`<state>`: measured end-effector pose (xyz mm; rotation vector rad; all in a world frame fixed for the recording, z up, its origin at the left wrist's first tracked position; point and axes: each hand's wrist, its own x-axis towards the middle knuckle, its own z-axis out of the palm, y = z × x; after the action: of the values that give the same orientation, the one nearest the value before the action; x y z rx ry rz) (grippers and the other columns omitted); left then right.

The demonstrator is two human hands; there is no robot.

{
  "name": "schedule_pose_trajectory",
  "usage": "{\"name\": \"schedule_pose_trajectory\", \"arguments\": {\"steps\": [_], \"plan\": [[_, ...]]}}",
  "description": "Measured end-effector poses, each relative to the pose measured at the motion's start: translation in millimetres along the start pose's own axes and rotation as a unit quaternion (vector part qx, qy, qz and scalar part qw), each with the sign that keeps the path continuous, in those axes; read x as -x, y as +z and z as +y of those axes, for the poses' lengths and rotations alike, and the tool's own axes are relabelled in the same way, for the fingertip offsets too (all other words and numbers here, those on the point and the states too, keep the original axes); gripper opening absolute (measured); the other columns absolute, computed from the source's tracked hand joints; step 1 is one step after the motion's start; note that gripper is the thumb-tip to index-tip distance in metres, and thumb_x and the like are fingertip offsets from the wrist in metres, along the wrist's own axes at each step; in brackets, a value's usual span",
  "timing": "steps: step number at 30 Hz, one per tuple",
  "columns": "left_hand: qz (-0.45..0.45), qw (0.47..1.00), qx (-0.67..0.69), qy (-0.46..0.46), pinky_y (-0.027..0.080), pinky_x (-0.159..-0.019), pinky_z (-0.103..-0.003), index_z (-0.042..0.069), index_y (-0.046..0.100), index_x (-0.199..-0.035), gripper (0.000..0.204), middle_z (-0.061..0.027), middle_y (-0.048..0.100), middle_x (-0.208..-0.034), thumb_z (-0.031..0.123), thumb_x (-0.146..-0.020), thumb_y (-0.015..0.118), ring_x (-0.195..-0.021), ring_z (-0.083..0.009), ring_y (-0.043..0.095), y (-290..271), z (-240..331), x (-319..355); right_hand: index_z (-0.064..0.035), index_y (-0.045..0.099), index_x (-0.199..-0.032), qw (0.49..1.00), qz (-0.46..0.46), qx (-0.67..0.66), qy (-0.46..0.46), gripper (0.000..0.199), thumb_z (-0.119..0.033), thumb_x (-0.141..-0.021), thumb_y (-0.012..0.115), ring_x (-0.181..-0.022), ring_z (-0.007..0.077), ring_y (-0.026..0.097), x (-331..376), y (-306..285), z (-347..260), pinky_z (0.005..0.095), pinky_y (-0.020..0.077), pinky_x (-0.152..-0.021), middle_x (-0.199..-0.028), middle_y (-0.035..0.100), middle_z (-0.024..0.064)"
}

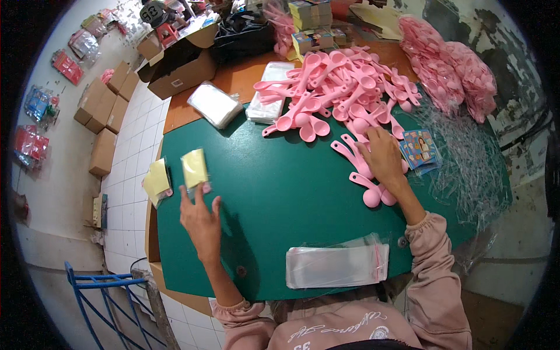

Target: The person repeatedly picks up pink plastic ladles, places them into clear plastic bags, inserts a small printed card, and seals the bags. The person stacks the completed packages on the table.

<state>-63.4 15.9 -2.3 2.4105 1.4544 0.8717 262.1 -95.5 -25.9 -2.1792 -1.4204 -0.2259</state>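
My left hand is open over the left part of the green table, fingers stretched out. Its fingertips are at the lower end of a small clear packet with a yellow paper and something pink inside. My right hand bends its fingers down onto pink measuring spoons at the near right edge of a large heap; its palm hides part of what it grips. Beside it lie two pink spoons, and just nearer are a few more spoons. Blue printed cards are stacked right of that hand.
Clear plastic bags lie at the table's near edge. More bag stacks are farther back. Filled yellow packets overhang the left edge. Loose clear plastic covers the right side; pink bagged spoons stand behind. An open carton is back left.
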Motion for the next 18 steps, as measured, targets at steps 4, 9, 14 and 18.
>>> {"name": "schedule_pose_trajectory", "arguments": {"steps": [4, 9, 14, 18], "plan": [[-0.268, 0.921, 0.217, 0.18, 0.048, -0.075, -0.035, 0.006, 0.061, -0.094, 0.02, -0.0115, 0.058, -0.098, 0.017, -0.078, 0.063, -0.09, -0.0271, 0.058, 13, 77, 12, 0.0018, 0.056, -0.096, 0.994, -0.024, -0.103, 0.016, 0.027, -0.013, -0.074, 0.061, -0.08, 0.0264, 0.058, 4, 5, 24, 0.0349, 0.0449, -0.074, -0.089, 0.059, 0.015], [-0.409, 0.869, 0.131, 0.244, 0.048, -0.069, -0.034, 0.005, 0.058, -0.093, 0.025, -0.012, 0.058, -0.089, 0.021, -0.075, 0.065, -0.082, -0.0289, 0.058, 47, 142, 59, 0.0026, 0.055, -0.097, 0.934, -0.12, -0.306, 0.138, 0.027, -0.008, -0.073, 0.061, -0.08, 0.0181, 0.061, -7, -30, 31, 0.0273, 0.0466, -0.072, -0.086, 0.062, 0.0109], [-0.449, 0.808, 0.329, 0.192, 0.049, -0.066, -0.031, 0.003, 0.054, -0.092, 0.025, -0.0113, 0.061, -0.083, 0.016, -0.075, 0.067, -0.074, -0.0254, 0.061, 60, 137, 56, -0.0007, 0.044, -0.112, 0.78, -0.143, -0.59, 0.152, 0.04, -0.001, -0.075, 0.06, -0.078, 0.0128, 0.057, 0, -45, 23, 0.0239, 0.0483, -0.066, -0.091, 0.056, 0.0092], [-0.467, 0.799, 0.364, 0.106, 0.049, -0.065, -0.028, 0.002, 0.056, -0.093, 0.023, -0.01, 0.063, -0.085, 0.012, -0.075, 0.067, -0.074, -0.0198, 0.063, 59, 131, 51, -0.0066, 0.035, -0.122, 0.75, -0.163, -0.633, 0.096, 0.051, -0.002, -0.077, 0.059, -0.078, 0.0145, 0.058, 4, -56, 1, 0.0258, 0.0513, -0.062, -0.093, 0.052, 0.0105]]}}
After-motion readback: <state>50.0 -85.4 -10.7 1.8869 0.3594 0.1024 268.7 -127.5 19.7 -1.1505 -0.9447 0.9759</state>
